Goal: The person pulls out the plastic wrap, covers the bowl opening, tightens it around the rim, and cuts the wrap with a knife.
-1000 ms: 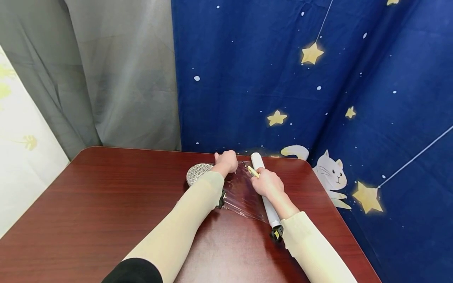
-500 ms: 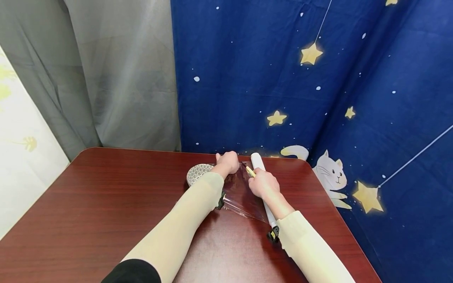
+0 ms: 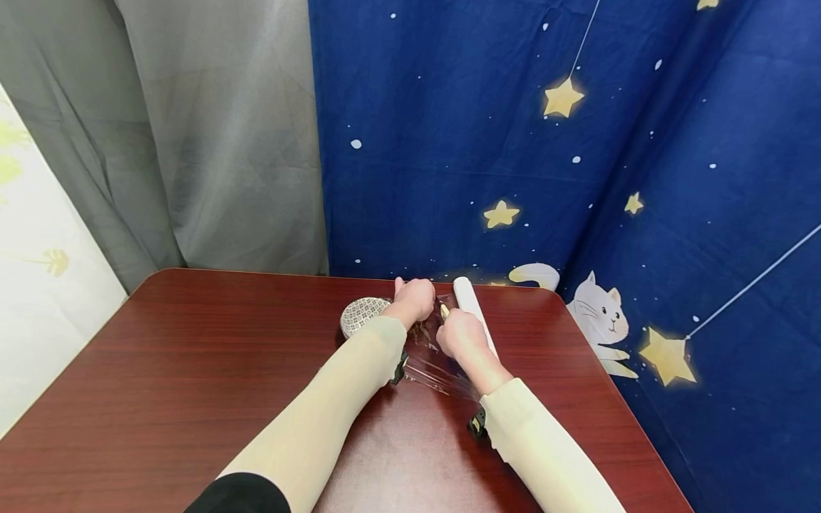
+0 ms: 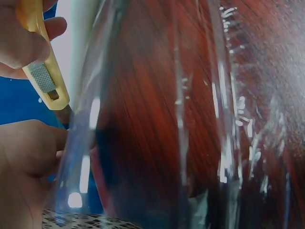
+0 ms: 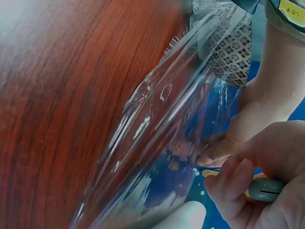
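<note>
My right hand (image 3: 463, 333) grips a yellow utility knife (image 4: 45, 71). In the left wrist view its blade end meets the edge of a clear sheet of plastic wrap (image 5: 157, 114). My left hand (image 3: 415, 299) holds the wrap beside the patterned round bowl (image 3: 362, 315); its fingers show partly through the film in the right wrist view. From the bowl the wrap stretches in creases toward a white roll (image 3: 470, 303), which lies at the right, partly behind my right hand. My left forearm and hand cover part of the bowl.
Everything lies on a dark red wooden table (image 3: 212, 377). Close behind its far edge hang a grey curtain (image 3: 237, 142) and a blue star-patterned curtain (image 3: 436, 142). Dark wrist cameras sit under both sleeves, near the wrap.
My right hand has moved left with the knife, away from the roll and toward my left hand. The wrap has bunched and creased between the hands. My left hand has barely shifted.
</note>
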Tool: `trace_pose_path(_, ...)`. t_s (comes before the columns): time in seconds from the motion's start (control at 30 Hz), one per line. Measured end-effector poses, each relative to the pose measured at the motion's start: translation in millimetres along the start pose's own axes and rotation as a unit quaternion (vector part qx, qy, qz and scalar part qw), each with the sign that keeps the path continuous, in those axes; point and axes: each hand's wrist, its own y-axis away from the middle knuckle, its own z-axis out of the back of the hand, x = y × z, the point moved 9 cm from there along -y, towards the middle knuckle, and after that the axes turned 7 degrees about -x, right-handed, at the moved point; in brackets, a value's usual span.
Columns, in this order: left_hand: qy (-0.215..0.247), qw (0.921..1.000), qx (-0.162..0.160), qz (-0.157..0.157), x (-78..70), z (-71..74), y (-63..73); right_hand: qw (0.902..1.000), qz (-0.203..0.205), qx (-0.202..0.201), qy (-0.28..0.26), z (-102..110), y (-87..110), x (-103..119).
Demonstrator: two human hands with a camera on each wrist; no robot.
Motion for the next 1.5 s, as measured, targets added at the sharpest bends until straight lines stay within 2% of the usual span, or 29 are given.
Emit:
trace_pose_path(0.1, 0.004, 0.9999, 0.009, -0.003, -1.3, -0.2, -0.6, 0.9997, -0.015, 0.017, -0.010, 1, -0.6, 2)
trace_pose_path(0.2, 0.002, 0.9996, 0.024, -0.012, -6.1, -1.3, -4.1, 0.9997, -0.021, 0.002, -0.015, 1, -1.4, -3)
trace_pose_path(0.27, -0.001, 0.9995, 0.030, -0.011, -6.2, -6.3, -12.6, 0.9989, -0.035, 0.007, -0.032, 13, 5.9, -3)
trace_pose_path(0.33, -0.003, 0.9992, 0.040, 0.004, -3.5, -8.1, -18.3, 0.9973, -0.048, 0.007, -0.055, 25, 14.3, -3)
trace_pose_path(0.43, 0.000, 0.9989, 0.042, 0.021, 3.8, -13.1, -25.6, 0.9939, -0.067, 0.027, -0.083, 54, 34.2, 4)
trace_pose_path(0.67, 0.018, 0.9994, 0.022, 0.020, 2.2, 3.0, -0.4, 0.9966, -0.044, 0.026, -0.065, 78, 53.5, 7)
trace_pose_path(0.7, 0.025, 0.9993, 0.022, 0.015, 3.2, 0.7, -2.5, 0.9968, -0.041, 0.027, -0.062, 80, 55.2, 8)
trace_pose_path(0.83, 0.042, 0.9985, 0.033, 0.007, 10.6, -17.4, -21.8, 0.9975, -0.037, 0.035, -0.049, 82, 55.6, 10)
trace_pose_path(0.93, 0.046, 0.9984, 0.032, 0.004, 6.8, -12.3, -17.1, 0.9970, -0.043, 0.047, -0.044, 76, 50.0, 11)
trace_pose_path(1.0, 0.055, 0.9984, 0.011, -0.004, 5.8, -11.6, -16.3, 0.9960, -0.051, 0.059, -0.044, 71, 46.1, 10)
trace_pose_path(1.03, 0.057, 0.9983, 0.013, -0.002, 1.0, -2.5, -8.1, 0.9954, -0.055, 0.064, -0.045, 70, 44.6, 9)
trace_pose_path(1.13, 0.059, 0.9982, 0.008, -0.004, 2.5, -2.4, -8.3, 0.9936, -0.067, 0.076, -0.049, 67, 44.1, 4)
trace_pose_path(1.17, 0.067, 0.9977, 0.006, 0.001, 6.2, -8.9, -15.1, 0.9929, -0.070, 0.080, -0.053, 68, 45.5, 3)
trace_pose_path(1.27, 0.073, 0.9972, 0.005, 0.014, 12.1, -11.7, -21.1, 0.9917, -0.069, 0.090, -0.060, 72, 51.3, 1)
trace_pose_path(1.37, 0.095, 0.9953, -0.003, 0.018, 13.2, -4.4, -18.5, 0.9913, -0.062, 0.097, -0.064, 76, 56.6, 1)
trace_pose_path(1.5, 0.114, 0.9933, -0.002, 0.019, -0.4, 30.1, 15.3, 0.9922, -0.057, 0.092, -0.062, 80, 56.5, 3)
